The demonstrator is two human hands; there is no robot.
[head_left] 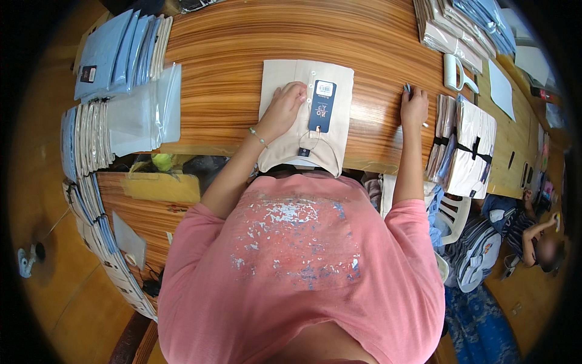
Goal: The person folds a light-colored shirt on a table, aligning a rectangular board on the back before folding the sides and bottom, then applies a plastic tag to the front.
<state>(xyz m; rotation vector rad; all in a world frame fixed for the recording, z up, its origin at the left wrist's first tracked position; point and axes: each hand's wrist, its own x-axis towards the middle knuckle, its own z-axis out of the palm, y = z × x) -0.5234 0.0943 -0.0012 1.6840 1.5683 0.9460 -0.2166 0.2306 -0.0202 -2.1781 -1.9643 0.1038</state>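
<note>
A folded beige shirt [335, 142] lies on the wood-grain table right in front of me, its collar toward my body. A dark blue hang tag [321, 115] with a white sticker rests on it beside the button placket, tied by a thin loop string. My left hand [287, 109] lies on the shirt's left half, fingers by the buttons, holding nothing that I can see. Off to the right, my right hand [414, 109] rests on the table, closed round a small dark object [407, 89] whose kind I cannot make out.
Bagged blue and beige shirts [112, 54] stand stacked at left, with clear plastic bags [145, 115] before them. On the right are a white tape dispenser [451, 73], tied shirt bundles [473, 142] and further bagged shirts [445, 30]. Another person [530, 233] sits at far right.
</note>
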